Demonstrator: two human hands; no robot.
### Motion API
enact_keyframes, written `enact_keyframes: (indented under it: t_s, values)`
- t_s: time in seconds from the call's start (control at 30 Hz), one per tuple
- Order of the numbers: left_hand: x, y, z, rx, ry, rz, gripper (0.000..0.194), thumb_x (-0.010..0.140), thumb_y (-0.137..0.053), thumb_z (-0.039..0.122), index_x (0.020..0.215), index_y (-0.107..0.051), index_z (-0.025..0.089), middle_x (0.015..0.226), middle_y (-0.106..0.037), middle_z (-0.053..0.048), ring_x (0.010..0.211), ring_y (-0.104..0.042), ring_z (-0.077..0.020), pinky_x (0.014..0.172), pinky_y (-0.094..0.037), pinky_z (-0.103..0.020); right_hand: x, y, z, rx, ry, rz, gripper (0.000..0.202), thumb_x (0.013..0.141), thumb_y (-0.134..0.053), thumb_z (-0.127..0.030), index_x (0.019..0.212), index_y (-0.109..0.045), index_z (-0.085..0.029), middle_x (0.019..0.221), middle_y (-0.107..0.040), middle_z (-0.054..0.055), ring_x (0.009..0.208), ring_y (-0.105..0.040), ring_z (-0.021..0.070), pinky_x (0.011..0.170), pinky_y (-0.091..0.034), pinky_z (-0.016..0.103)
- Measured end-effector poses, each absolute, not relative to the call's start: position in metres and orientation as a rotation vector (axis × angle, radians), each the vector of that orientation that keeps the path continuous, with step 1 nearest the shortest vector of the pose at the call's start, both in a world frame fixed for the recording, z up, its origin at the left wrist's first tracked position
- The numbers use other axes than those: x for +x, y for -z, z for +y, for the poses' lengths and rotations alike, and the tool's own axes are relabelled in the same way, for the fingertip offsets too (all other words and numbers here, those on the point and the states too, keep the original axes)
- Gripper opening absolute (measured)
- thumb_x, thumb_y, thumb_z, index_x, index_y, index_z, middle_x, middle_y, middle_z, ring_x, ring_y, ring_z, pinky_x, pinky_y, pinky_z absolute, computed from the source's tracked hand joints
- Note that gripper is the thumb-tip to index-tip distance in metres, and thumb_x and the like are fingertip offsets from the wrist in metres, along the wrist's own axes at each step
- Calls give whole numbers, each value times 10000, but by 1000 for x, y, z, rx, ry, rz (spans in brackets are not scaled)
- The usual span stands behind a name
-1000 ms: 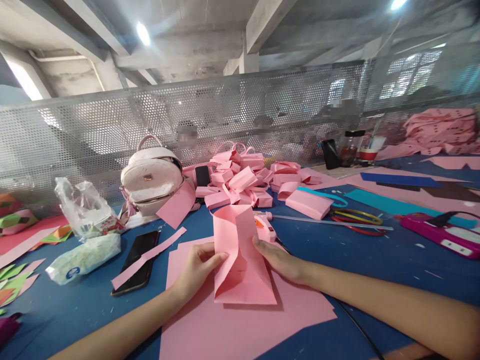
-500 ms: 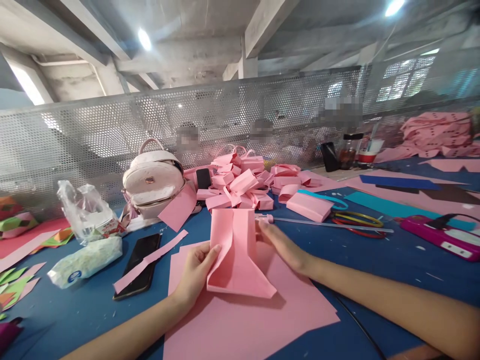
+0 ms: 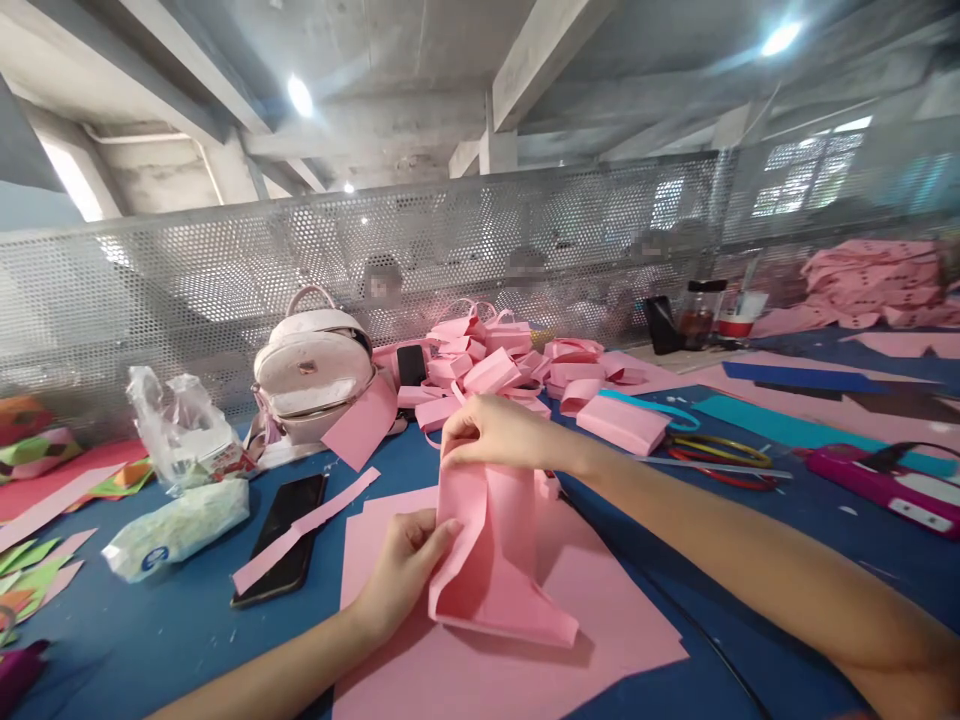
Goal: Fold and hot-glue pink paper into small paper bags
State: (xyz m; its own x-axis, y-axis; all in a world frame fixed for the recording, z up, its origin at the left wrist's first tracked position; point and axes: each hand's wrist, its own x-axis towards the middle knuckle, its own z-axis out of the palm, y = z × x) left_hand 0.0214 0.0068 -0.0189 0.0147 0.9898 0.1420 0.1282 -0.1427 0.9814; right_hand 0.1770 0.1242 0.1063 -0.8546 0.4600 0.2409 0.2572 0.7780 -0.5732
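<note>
1. Blue logo [image 3: 155, 558] on pale packet [image 3: 199, 517] — unreadable.
2. Folded pink paper [image 3: 504, 575], creased and flaring, is over flat pink sheets [image 3: 622, 645].
3. Left hand [image 3: 405, 565] pinches its side — right hand [image 3: 504, 432] clamps its top edge.

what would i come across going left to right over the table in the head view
Colored paper scraps, pale plastic pack, black phone, left hand, folded pink paper, pink box with a blue handle, purple power strip.
</note>
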Motion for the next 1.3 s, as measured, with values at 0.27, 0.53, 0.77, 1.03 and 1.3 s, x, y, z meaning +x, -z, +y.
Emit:
enact_keyframes:
  t_s: [0.27,0.53,0.77,1.03,1.3]
  values:
    - [21,12,7,1421,-1148,1119,530,892,-601,637,661,-548,163,632,-519,4,581,-441,-117,552,-356,-234,194,-118,127,-480,-565,-2666,212,889,-600,-110,910,-791,-199,936,-784,3,844,-679,170,767,-446,283]
    - [21,13,8,1357,-1313,1207,542,881,-588,672,678,-582,170,640,-548,-5,605,-458,-134,577,-374,-244,208,-120,78,-30,215,-2852,238,873,-602,35,853,-716,-173,883,-716,21,854,-605,184,799,-411,336]
    - [24,7,5,1328,-1440,1265,555,872,-583,697,690,-627,175,638,-575,-10,630,-507,-155,579,-404,-249,191,-103,91,-2,501,-2840,116,902,-671,-115,812,-679,-187,842,-705,21,794,-582,197,695,-345,340]
    - [23,15,-2,1249,-1527,1231,432,887,-650,583,1080,-725,204,1110,-724,-85,1146,-605,-295,950,-497,-361,180,-90,117,193,534,-2709,194,938,-565,-78,810,-671,-179,832,-704,21,791,-555,177,662,-312,313]
    - [15,33,-6,1178,-1503,1156,519,898,-659,495,1359,-617,259,1363,-659,-99,1376,-503,-332,1097,-458,-449,178,-86,123,293,479,-2649,185,984,-540,-135,907,-695,-199,940,-713,33,905,-570,180,760,-394,306]
